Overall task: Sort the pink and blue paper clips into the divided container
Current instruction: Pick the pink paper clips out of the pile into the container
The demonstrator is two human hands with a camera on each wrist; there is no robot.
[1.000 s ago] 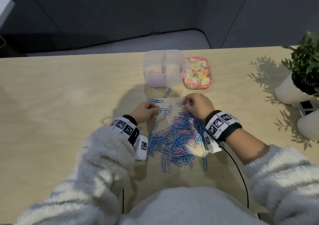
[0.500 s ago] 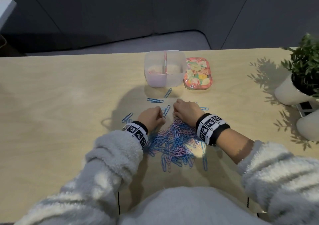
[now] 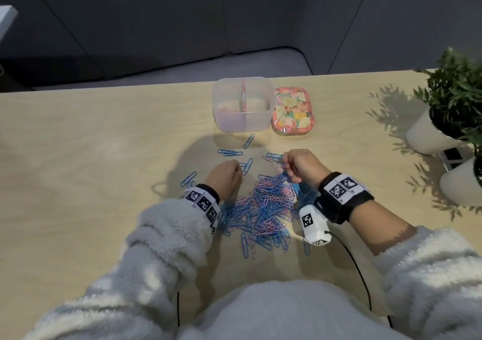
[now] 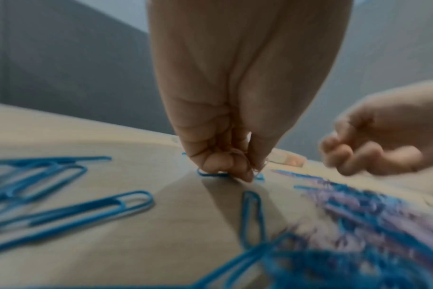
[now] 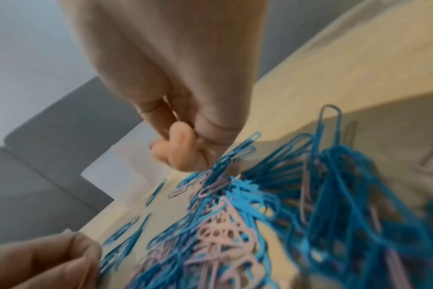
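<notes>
A tangled pile of blue and pink paper clips [image 3: 260, 210] lies on the table in front of me. The clear divided container [image 3: 263, 120] stands beyond it, with pink clips [image 3: 226, 107] in its left compartment. My left hand [image 3: 236, 168] is at the pile's far left edge; in the left wrist view its bunched fingertips [image 4: 245, 172] pinch a blue clip [image 4: 211, 174] against the table. My right hand [image 3: 287, 166] is raised over the pile's far right edge. Its curled fingers [image 5: 183, 154] grip a tangled bunch of clips [image 5: 225, 166] that hangs down to the pile.
A flowered lid [image 3: 291, 114] lies right of the container. Loose blue clips [image 3: 230, 153] are scattered between the container and my hands. Two white pots [image 3: 427, 133], one with a green plant [image 3: 459, 84], stand at the table's right edge.
My right hand has moved right and risen from the pile's middle, pulling a tangled bunch of clips up with it. The left hand has stayed at the pile's far left edge.
</notes>
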